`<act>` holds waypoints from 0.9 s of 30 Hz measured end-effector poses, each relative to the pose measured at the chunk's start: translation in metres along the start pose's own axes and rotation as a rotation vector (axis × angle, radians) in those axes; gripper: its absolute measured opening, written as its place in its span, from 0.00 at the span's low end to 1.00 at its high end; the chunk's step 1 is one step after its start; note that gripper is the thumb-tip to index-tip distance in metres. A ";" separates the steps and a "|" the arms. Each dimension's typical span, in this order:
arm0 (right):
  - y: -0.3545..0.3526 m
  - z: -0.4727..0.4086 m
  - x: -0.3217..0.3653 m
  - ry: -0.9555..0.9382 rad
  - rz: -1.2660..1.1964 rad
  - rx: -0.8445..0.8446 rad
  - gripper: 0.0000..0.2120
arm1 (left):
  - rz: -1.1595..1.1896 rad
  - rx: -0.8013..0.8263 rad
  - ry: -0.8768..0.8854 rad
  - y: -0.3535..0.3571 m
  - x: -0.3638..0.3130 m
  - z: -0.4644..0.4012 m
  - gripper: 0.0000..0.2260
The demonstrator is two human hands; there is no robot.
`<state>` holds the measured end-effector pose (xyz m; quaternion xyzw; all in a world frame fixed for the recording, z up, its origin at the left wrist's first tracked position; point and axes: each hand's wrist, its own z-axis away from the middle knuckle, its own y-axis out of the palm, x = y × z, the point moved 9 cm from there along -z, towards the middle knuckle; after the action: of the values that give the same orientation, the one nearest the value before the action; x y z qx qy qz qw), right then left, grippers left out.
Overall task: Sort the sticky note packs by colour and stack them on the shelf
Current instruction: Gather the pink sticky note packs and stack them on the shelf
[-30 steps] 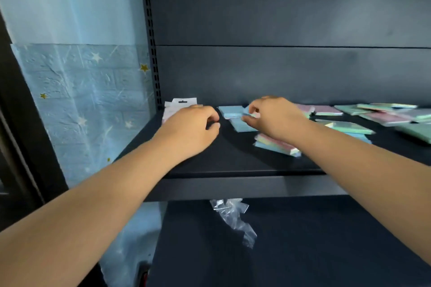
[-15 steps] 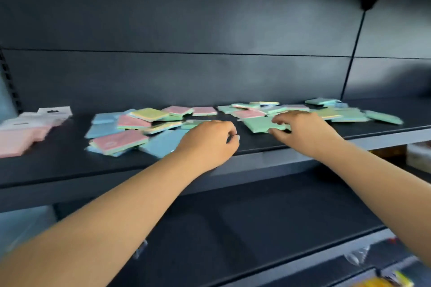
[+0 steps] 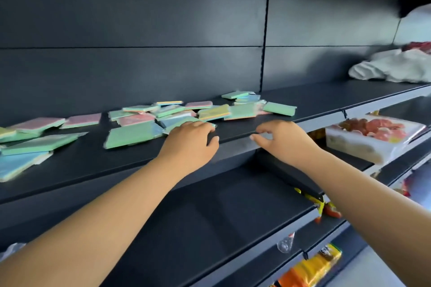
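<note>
Since the earlier frame, the view has been swung rightward along the shelf (image 3: 245,129), so that a white-wrapped tray (image 3: 373,140) on the level below is now disclosed at the right. Sticky note packs (image 3: 210,112), green, pink, blue and yellow, are found scattered and overlapped, unsorted, near the back of the shelf; sorting is judged barely begun. One large green pack (image 3: 130,135) lies apart toward the front, just beside the left hand (image 3: 190,141). That hand is rested on the shelf with fingers loosely curled and nothing held, its fingertips touching the nearest packs. Right hand (image 3: 283,140): hung at the shelf's front edge, fingers curled, nothing gripped; the green pack formerly under it is no longer there. White cloth (image 3: 391,67) is noted on the far right.
</note>
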<state>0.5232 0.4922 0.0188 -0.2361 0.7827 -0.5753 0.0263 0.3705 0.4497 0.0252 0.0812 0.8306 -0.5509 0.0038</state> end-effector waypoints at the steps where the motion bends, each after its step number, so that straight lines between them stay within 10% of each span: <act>1: 0.004 -0.008 -0.011 0.003 -0.007 0.003 0.17 | -0.021 -0.014 0.003 0.003 -0.005 -0.011 0.17; 22: 0.038 -0.175 -0.133 -0.282 -0.126 0.281 0.25 | -0.417 0.150 0.084 0.076 -0.048 -0.160 0.19; 27: 0.024 -0.205 -0.131 -0.312 -0.259 0.263 0.21 | -0.448 0.045 -0.017 0.062 -0.035 -0.147 0.35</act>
<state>0.5674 0.7321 0.0359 -0.4149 0.6506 -0.6277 0.1034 0.4255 0.6031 0.0295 -0.1098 0.8152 -0.5572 -0.1136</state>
